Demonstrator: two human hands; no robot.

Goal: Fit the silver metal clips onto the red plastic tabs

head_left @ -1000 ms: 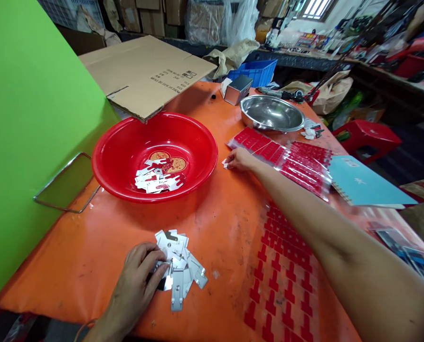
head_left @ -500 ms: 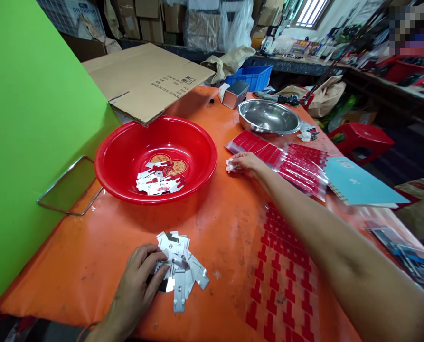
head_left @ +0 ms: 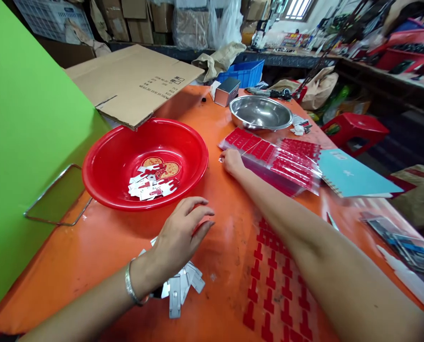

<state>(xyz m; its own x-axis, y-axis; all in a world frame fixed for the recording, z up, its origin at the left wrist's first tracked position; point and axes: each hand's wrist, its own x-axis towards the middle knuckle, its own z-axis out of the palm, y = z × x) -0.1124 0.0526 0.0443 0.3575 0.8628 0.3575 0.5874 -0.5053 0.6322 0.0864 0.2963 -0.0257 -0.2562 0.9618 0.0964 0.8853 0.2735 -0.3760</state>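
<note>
My left hand [head_left: 181,232] hovers above the orange table with its fingers spread and nothing in it, just past a pile of small metal plates [head_left: 181,285] that its wrist partly hides. My right hand [head_left: 231,160] reaches far forward, its fingers pinched at the near edge of a clear bag of red sticker sheets [head_left: 272,156]; what it pinches is too small to name. A red plastic basin [head_left: 144,164] with several finished plates stands between the hands, to the left. A sheet of red T-shaped stickers [head_left: 276,280] lies under my right forearm.
A steel bowl [head_left: 260,113] and a small metal box [head_left: 226,91] stand at the back. Flattened cardboard [head_left: 133,80] overhangs the basin. A blue notebook [head_left: 347,173] lies to the right, a wire frame [head_left: 53,197] at the left beside a green board [head_left: 23,142].
My left hand has lifted off the metal plates and moved forward and right, opening its fingers. My right hand stays at the bag's edge. The view has shifted slightly.
</note>
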